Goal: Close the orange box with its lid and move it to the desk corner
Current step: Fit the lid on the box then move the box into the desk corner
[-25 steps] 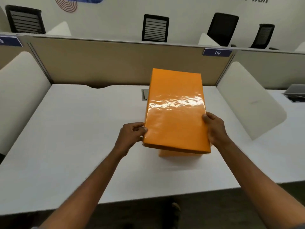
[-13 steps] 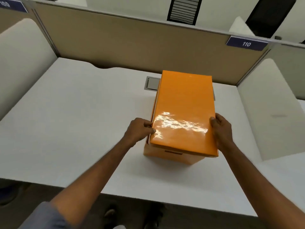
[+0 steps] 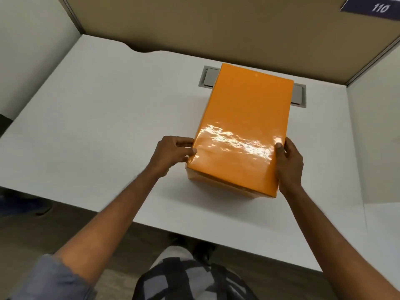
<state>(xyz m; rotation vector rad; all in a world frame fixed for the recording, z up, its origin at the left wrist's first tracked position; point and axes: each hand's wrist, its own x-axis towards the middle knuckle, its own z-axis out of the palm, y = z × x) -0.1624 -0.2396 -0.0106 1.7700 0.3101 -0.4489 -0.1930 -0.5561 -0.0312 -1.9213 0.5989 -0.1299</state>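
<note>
A glossy orange lid (image 3: 244, 124) lies flat on top of the orange box (image 3: 218, 184), of which only a strip of the near wall shows below the lid's front edge. The box stands on the white desk (image 3: 97, 126), right of centre. My left hand (image 3: 173, 153) grips the lid's near left edge with thumb and fingers. My right hand (image 3: 289, 163) clasps the near right edge, thumb on top. The inside of the box is hidden.
A grey cable hatch (image 3: 207, 76) sits in the desk behind the box, partly covered by it. Brown partition panels (image 3: 216, 29) close the back, white side panels (image 3: 32, 50) stand left and right. A blue sign 110 (image 3: 376, 7) hangs at top right.
The lid has come down from a raised, tilted position onto the box and now lies level on it. Both hands stayed on its near edges. The camera tilted further down.
</note>
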